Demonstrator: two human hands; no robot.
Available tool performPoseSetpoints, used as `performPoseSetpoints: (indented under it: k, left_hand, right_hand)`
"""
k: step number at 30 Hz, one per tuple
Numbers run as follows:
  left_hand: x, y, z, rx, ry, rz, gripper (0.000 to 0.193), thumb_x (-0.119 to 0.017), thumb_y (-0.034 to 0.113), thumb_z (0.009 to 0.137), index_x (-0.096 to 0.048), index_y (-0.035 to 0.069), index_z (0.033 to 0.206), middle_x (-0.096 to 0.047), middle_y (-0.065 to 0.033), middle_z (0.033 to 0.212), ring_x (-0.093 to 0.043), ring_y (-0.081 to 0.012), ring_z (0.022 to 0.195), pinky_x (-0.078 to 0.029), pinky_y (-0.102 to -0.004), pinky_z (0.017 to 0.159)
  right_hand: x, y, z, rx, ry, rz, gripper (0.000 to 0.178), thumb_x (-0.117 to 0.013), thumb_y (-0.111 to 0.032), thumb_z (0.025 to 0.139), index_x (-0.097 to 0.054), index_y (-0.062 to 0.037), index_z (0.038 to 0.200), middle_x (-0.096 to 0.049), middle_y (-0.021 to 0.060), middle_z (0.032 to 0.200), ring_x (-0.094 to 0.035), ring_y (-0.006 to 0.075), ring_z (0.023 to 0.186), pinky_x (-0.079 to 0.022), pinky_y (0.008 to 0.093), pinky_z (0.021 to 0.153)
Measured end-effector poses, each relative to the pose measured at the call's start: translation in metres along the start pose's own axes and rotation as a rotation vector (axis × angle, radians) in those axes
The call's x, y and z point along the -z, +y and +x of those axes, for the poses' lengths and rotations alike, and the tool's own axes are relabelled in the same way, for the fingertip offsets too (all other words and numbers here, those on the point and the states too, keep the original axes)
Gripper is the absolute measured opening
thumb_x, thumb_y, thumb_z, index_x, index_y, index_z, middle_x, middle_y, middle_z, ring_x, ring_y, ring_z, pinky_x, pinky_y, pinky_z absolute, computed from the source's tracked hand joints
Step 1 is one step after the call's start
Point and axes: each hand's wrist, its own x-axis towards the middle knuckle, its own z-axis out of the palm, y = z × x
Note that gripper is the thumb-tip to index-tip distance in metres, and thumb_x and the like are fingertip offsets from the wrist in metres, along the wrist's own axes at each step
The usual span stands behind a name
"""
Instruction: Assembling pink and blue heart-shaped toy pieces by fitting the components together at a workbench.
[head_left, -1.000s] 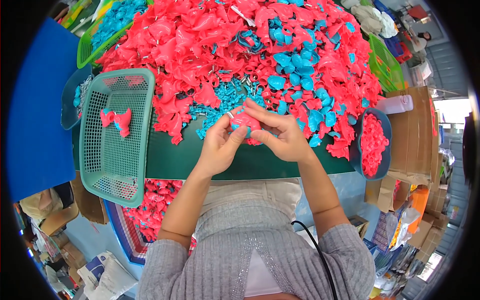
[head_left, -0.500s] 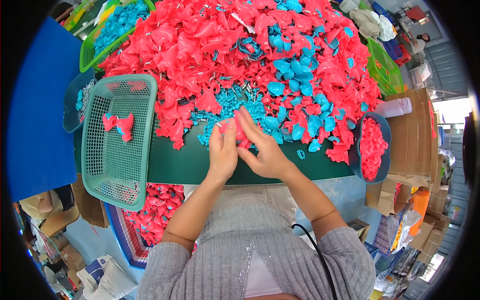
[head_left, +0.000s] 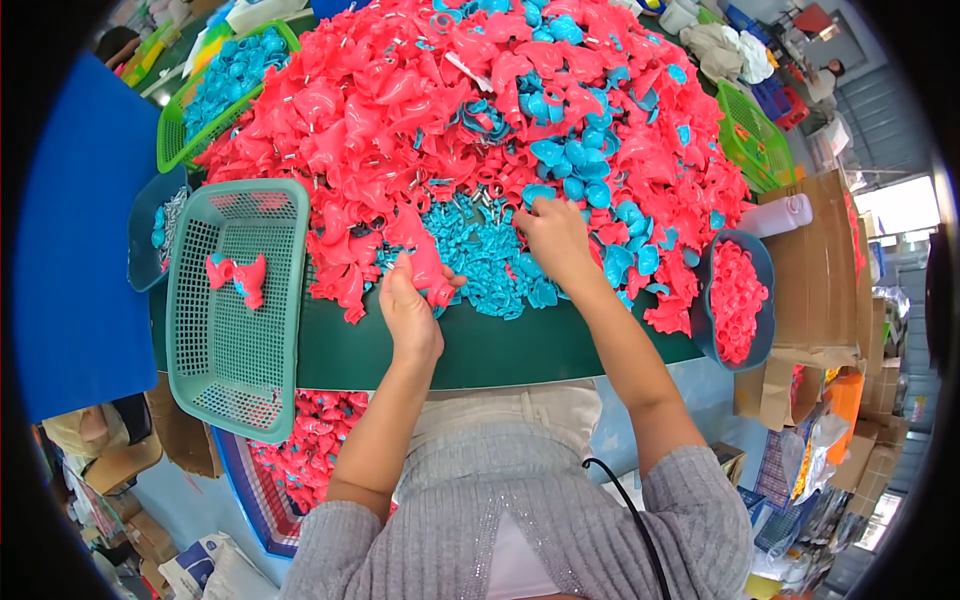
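My left hand (head_left: pixel 408 310) is closed round a pink plastic toy shell (head_left: pixel 424 262), held just above the near edge of the pile. My right hand (head_left: pixel 556 238) reaches into the heap, its fingertips bent down and together beside small blue plastic parts (head_left: pixel 478 260) and blue cup-shaped pieces (head_left: pixel 575 160). Whatever lies between those fingertips is too small or hidden to make out. Around both hands spreads a large mound of pink plastic shells (head_left: pixel 350 120). On the left stands a green mesh basket (head_left: pixel 301 300) with joined pink-and-blue pieces (head_left: pixel 240 275) in it.
A blue bin of small pink rings (head_left: pixel 738 300) stands at the right, near a pale bottle (head_left: pixel 778 215) and a cardboard box (head_left: pixel 815 280). At the left, a dark bin holds metal pins (head_left: pixel 172 225). Below the table edge sits a crate of pink parts (head_left: pixel 300 450).
My hands were together over the pink shell and have parted. The left has drawn slightly left and down with the shell; the right has moved right and farther into the heap.
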Motion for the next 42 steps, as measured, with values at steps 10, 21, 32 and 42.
performPoseSetpoints:
  k: [10,21,32,42]
  left_hand:
    - [-0.027,-0.007,0.023,-0.056,-0.047,-0.040,0.041,-0.044,0.036,0.096,-0.054,-0.002,0.086,-0.060,-0.0120,0.070,-0.062,-0.0235,0.060,-0.052,-0.0351,0.063]
    - [-0.060,-0.001,0.012,0.073,-0.030,-0.212,0.035,-0.045,0.037,0.096,-0.055,0.003,0.094,-0.063,-0.0090,0.078,-0.062,-0.0161,0.069,-0.051,-0.0310,0.065]
    - [-0.053,0.022,-0.014,0.067,-0.095,-0.147,0.041,-0.039,0.038,0.098,-0.051,-0.001,0.092,-0.061,-0.0131,0.077,-0.065,-0.0273,0.075,-0.053,-0.0383,0.069]
    - [-0.070,0.035,-0.021,0.116,-0.099,-0.272,0.045,-0.037,0.040,0.097,-0.053,-0.002,0.089,-0.061,-0.0137,0.077,-0.065,-0.0266,0.074,-0.053,-0.0380,0.070]
  right_hand:
    - [0.021,-0.003,0.001,-0.254,0.058,0.714,0.017,-0.074,-0.006,0.067,-0.062,0.0003,0.076,-0.061,0.0091,0.085,-0.059,0.0201,0.069,-0.047,0.0329,0.061]
    - [0.079,-0.068,-0.004,-0.254,0.237,1.031,0.037,-0.079,-0.003,0.067,-0.067,0.0013,0.101,-0.067,0.0120,0.094,-0.064,0.0153,0.077,-0.053,0.0267,0.068]
    - [0.091,-0.095,-0.013,-0.277,0.278,1.045,0.032,-0.079,0.001,0.066,-0.066,0.0047,0.095,-0.068,0.0128,0.085,-0.068,0.0181,0.076,-0.055,0.0264,0.065]
    - [0.089,-0.096,-0.013,-0.278,0.423,1.378,0.041,-0.073,0.010,0.069,-0.060,0.0057,0.108,-0.059,0.0151,0.107,-0.064,0.0222,0.093,-0.057,0.0310,0.079]
